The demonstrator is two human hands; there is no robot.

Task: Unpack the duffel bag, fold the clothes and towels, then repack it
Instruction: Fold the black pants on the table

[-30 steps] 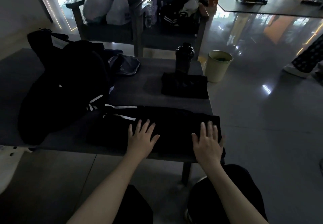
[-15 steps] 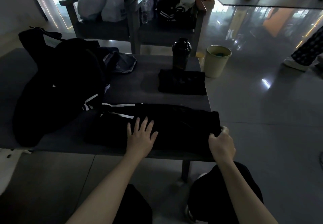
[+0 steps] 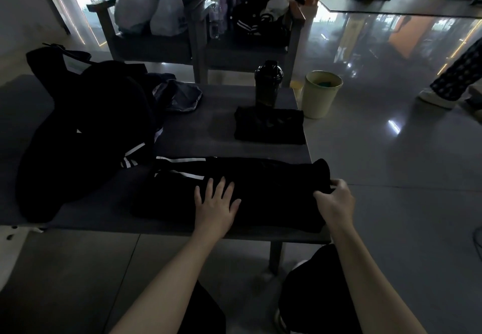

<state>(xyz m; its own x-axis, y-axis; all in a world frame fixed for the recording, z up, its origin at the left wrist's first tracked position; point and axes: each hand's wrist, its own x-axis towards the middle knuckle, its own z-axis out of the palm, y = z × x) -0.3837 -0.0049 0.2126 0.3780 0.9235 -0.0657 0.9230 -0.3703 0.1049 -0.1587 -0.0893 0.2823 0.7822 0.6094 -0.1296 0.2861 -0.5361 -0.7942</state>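
Head view: the black trousers [image 3: 273, 185] lay lengthwise along the table's [image 3: 208, 127] near edge, my left hand [image 3: 217, 209] spread flat mid-length, my right hand [image 3: 335, 202] pinching their end by the near right corner.

1. Left hand [image 3: 217, 207] flat, fingers spread, pressing on black pants [image 3: 255, 190] with white stripes, laid along near edge of grey table [image 3: 208, 127].
2. Right hand [image 3: 335, 203] pinches the pants' right end, lifted slightly.
3. Folded black garment [image 3: 270, 126] and black shaker bottle [image 3: 268, 83] at far right corner.
4. Dark clothes pile [image 3: 78, 135] on left.
5. Bin [image 3: 322, 93] on floor beside table.
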